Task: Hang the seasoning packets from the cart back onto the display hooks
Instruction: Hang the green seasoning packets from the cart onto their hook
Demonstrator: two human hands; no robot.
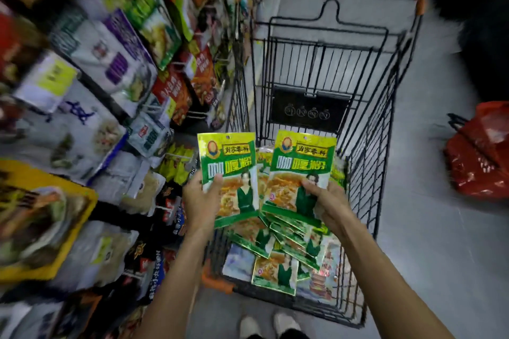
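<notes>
Display hooks [177,156] line the shelving on the left; the cart [385,118] stands just beside them, with a pile of seasoning packets [275,264] on its floor. Left hand [199,201] pinches one green packet [234,162] by its lower edge, thumb on front; right hand [327,201] grips another packet [300,170] the same way. Both packets stand upright, hang holes up top away from the grips. The left one is nearer the hooks, so it likely goes first.

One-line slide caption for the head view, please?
Left hand holds one green-yellow foil seasoning packet, right hand another, over the black wire cart.
</notes>
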